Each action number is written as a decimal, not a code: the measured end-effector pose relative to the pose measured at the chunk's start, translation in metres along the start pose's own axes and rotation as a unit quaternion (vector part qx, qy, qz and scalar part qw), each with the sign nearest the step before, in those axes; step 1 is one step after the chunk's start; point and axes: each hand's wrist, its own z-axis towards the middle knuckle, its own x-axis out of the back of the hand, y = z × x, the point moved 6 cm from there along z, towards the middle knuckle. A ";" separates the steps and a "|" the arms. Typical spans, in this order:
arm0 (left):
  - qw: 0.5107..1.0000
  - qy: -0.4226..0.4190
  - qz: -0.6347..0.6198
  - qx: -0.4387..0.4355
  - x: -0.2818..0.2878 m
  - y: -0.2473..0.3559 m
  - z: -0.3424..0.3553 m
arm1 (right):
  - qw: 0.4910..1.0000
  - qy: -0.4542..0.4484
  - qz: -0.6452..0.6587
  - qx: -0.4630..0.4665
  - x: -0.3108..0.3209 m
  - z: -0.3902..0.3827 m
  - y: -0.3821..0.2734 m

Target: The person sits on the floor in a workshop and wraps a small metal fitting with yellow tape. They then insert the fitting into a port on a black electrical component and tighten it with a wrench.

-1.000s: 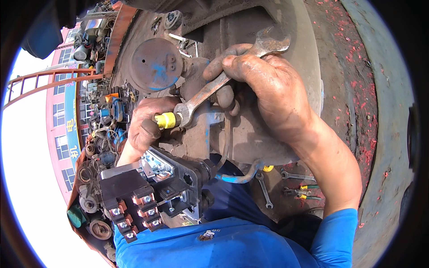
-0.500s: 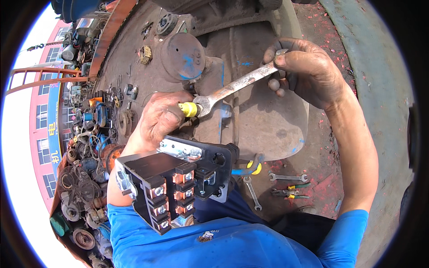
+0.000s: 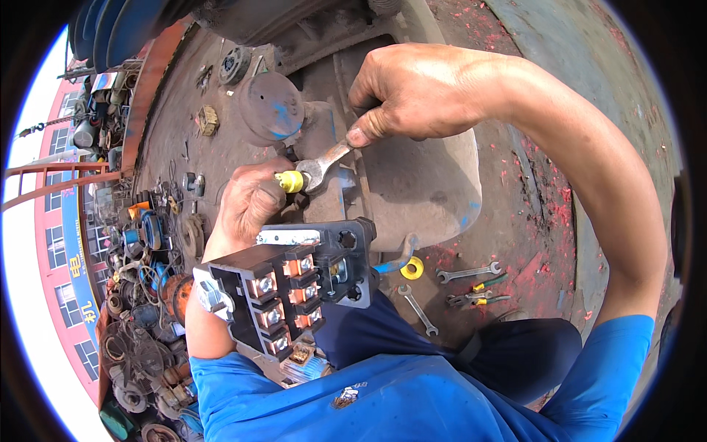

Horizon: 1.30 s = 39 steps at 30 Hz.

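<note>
My left hand [image 3: 254, 199] is closed around a yellow cylindrical piece [image 3: 289, 181], only its end showing past my fingers. Against that end sits the jaw of an open-end wrench [image 3: 314, 174]. My right hand [image 3: 416, 96] grips the wrench with thumb and fingers on its shank, and covers the rest of it. Beneath the wrench lies a dusty metal casting [image 3: 427, 184] with blue paint marks. Close to the camera, a black terminal block [image 3: 283, 291] with copper screw terminals blocks the view of part of my left forearm.
On the ground to the right are two more wrenches [image 3: 417, 309], pliers with yellow-green handles [image 3: 479, 292] and a yellow ring [image 3: 412, 268]. A round metal cap [image 3: 271, 109] rises behind my hands. Scrap motor parts [image 3: 147, 295] are heaped at the left.
My right hand has moved left along the wrench, from its far end to near the jaw, and now covers most of it. My left hand still holds the yellow piece. The view has shifted slightly.
</note>
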 end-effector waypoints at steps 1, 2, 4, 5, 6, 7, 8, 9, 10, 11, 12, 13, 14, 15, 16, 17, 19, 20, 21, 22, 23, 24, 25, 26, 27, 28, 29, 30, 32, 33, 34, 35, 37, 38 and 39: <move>1.000 0.029 -0.009 0.007 -0.002 0.004 0.001 | 1.000 0.017 0.008 -0.009 0.001 -0.006 -0.001; 0.998 0.062 -0.020 0.023 -0.005 0.005 -0.003 | 0.999 0.025 0.021 -0.012 -0.005 -0.006 -0.001; 0.994 0.097 -0.030 0.033 -0.010 0.018 0.002 | 0.997 0.076 -0.004 -0.020 -0.012 -0.018 0.002; 0.995 0.092 -0.022 0.037 -0.009 0.027 0.003 | 0.995 0.095 -0.012 -0.019 -0.020 -0.019 0.001; 0.996 0.083 -0.016 0.031 -0.009 0.036 0.009 | 0.990 0.126 -0.024 -0.056 -0.025 -0.028 -0.002; 0.996 0.082 -0.028 0.031 -0.009 0.042 0.013 | 0.985 0.153 -0.035 -0.072 -0.029 -0.037 -0.007; 0.996 0.081 -0.039 0.029 -0.012 0.049 0.015 | 0.980 0.177 -0.036 -0.083 -0.036 -0.045 -0.009; 0.995 0.079 -0.052 0.028 -0.016 0.052 0.018 | 0.975 0.199 -0.037 -0.094 -0.043 -0.052 -0.010; 0.991 0.131 -0.029 0.022 -0.016 0.054 0.015 | 0.971 0.215 -0.009 -0.100 -0.047 -0.059 -0.014; 0.996 0.080 -0.031 -0.027 -0.015 0.058 0.022 | 0.968 0.228 0.021 -0.102 -0.053 -0.064 -0.018; 0.997 0.074 -0.025 -0.016 -0.014 0.053 0.022 | 0.964 0.248 0.026 -0.089 -0.058 -0.071 -0.022; 0.998 0.067 -0.019 -0.004 -0.013 0.048 0.022 | 0.959 0.268 0.042 -0.081 -0.067 -0.077 -0.026; 0.997 0.060 0.006 -0.048 -0.011 0.048 0.023 | 0.960 0.262 0.048 -0.087 -0.073 -0.080 -0.030; 0.994 0.052 0.031 -0.091 -0.008 0.048 0.025 | 0.961 0.255 0.053 -0.093 -0.076 -0.081 -0.032; 0.988 0.045 0.056 -0.134 -0.006 0.047 0.025 | 0.969 0.224 0.060 -0.090 -0.076 -0.079 -0.030; 0.984 0.049 0.056 -0.162 -0.004 0.042 0.022 | 0.975 0.194 0.068 -0.083 -0.072 -0.076 -0.029; 0.972 0.058 0.056 -0.219 -0.002 0.032 0.015 | 0.983 0.155 0.064 -0.070 -0.060 -0.076 -0.023; 0.982 0.076 0.022 -0.174 0.000 0.030 0.013 | 0.986 0.147 0.053 -0.062 -0.051 -0.080 -0.018; 0.987 0.098 -0.010 -0.126 0.000 0.029 0.008 | 0.988 0.137 0.043 -0.049 -0.048 -0.081 -0.012; 0.989 0.081 0.032 -0.121 0.000 0.038 0.009 | 0.986 0.140 0.065 -0.059 -0.048 -0.079 -0.003; 0.988 0.059 0.071 -0.121 -0.001 0.044 0.015 | 0.983 0.145 0.086 -0.074 -0.048 -0.080 0.007; 0.985 0.056 0.068 -0.145 -0.001 0.043 0.017 | 0.979 0.150 0.106 -0.087 -0.049 -0.078 0.017; 0.986 0.069 0.065 -0.138 0.000 0.042 0.016 | 0.981 0.157 0.093 -0.071 -0.049 -0.073 0.022; 0.986 0.080 0.061 -0.133 0.000 0.044 0.016 | 0.981 0.167 0.086 -0.042 -0.047 -0.068 0.022; 0.986 0.090 0.057 -0.128 -0.001 0.044 0.016 | 0.981 0.177 0.078 -0.013 -0.044 -0.063 0.021; 0.985 0.109 0.043 -0.130 -0.003 0.039 0.016 | 0.979 0.188 0.071 0.016 -0.042 -0.057 0.020; 0.983 0.113 0.055 -0.133 -0.003 0.042 0.016 | 0.980 0.190 0.056 0.032 -0.039 -0.051 0.019; 0.982 0.116 0.066 -0.136 -0.002 0.046 0.017 | 0.979 0.193 0.041 0.047 -0.036 -0.045 0.018; 0.981 0.119 0.074 -0.132 -0.002 0.047 0.015 | 0.979 0.189 0.029 0.073 -0.029 -0.032 0.017; 0.982 0.121 0.072 -0.123 -0.001 0.046 0.014 | 0.979 0.182 0.033 0.084 -0.025 -0.025 0.017; 0.984 0.118 0.081 -0.110 0.000 0.046 0.013 | 0.979 0.176 0.036 0.094 -0.021 -0.018 0.017; 0.984 0.114 0.088 -0.100 0.001 0.046 0.012 | 0.979 0.169 0.025 0.112 -0.017 -0.012 0.017; 0.980 0.119 0.114 -0.109 0.000 0.049 0.012 | 0.977 0.155 0.005 0.146 -0.009 0.000 0.015; 0.979 0.118 0.122 -0.113 0.000 0.049 0.012 | 0.985 0.118 0.003 0.127 -0.001 0.006 0.010; 0.977 0.120 0.133 -0.115 0.000 0.049 0.012 | 0.996 0.036 0.017 0.080 0.001 0.020 0.011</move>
